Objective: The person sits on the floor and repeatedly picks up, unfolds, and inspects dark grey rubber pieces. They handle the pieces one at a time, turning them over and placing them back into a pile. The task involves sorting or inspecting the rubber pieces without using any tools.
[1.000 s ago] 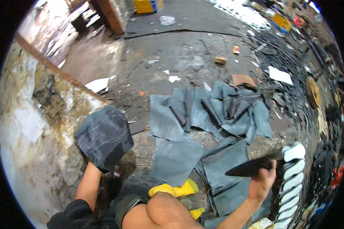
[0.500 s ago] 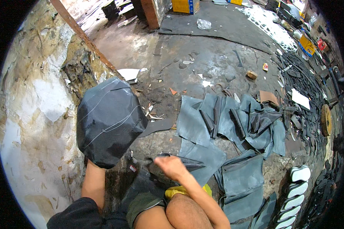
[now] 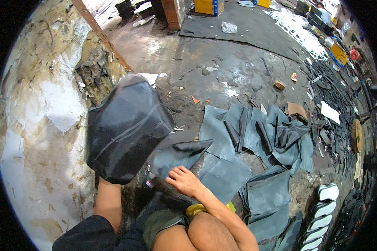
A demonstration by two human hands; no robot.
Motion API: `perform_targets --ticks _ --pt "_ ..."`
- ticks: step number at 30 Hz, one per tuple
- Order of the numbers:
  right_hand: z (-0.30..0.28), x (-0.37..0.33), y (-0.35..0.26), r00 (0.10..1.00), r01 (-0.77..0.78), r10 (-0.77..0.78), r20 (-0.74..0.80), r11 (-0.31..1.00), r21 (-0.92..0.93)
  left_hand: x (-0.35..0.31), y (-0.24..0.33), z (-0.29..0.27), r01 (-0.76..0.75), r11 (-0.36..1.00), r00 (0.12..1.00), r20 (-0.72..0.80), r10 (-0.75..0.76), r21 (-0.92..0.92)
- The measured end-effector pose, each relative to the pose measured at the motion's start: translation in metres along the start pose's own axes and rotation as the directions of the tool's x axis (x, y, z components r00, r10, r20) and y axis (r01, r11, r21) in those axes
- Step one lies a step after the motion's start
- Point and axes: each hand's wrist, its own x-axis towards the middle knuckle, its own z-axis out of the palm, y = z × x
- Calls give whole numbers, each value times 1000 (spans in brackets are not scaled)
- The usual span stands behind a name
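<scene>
Since the earlier frame, one loose grey sheet (image 3: 171, 158) is shifted from beneath and beside the right hand (image 3: 182, 180) to just ahead of it. It is blurred there, with a dark fold along its far side. Its long axis is laid crosswise, slanted so that the right end is farther out. The right hand is clearly the nearer one; the left hand is placed farther left, behind a big dark sheet (image 3: 130, 129).

By the dark sheet the left hand is wholly covered, so its grasp cannot be told; only the left forearm (image 3: 108, 205) is shown below. The right hand is held palm down with its fingers curled. Nothing is seen gripped, but the palm is hidden, so whether an edge is pinched cannot be told.

From largest to smallest, one stained wall (image 3: 58, 104) is seen left of both hands. Right and ahead of the right hand, spread grey sheets (image 3: 226, 178) are overlapped too much to be counted exactly. One dark sheet and one loose grey sheet are counted. Three yellow boxes (image 3: 203, 7) are seen well beyond the hands. Far to the right hand's right, at least five white sole-shaped pieces (image 3: 328, 192) are lined up. One brown block (image 3: 280, 85) and two orange scraps (image 3: 195, 99) are scattered ahead.
</scene>
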Motion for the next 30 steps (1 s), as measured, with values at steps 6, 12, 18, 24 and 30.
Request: perform_targets --ticks 6,12,18,24,30 --pt "10 -62 -5 927 -353 362 103 744 568 -6 -24 65 -135 958 969 237 74 254" --pt "-62 -52 -9 407 559 894 187 -406 723 -55 -36 154 -755 507 529 843 94 417" --pt "-87 -82 4 325 651 928 185 -361 668 -100 -50 178 -860 448 352 919 178 242" --pt "-102 -100 -6 192 582 966 171 -252 773 -99 -53 193 -696 691 643 599 477 196" --pt "-133 -108 -12 -1 444 999 33 -29 896 -65 -66 216 326 944 734 612 -293 60"
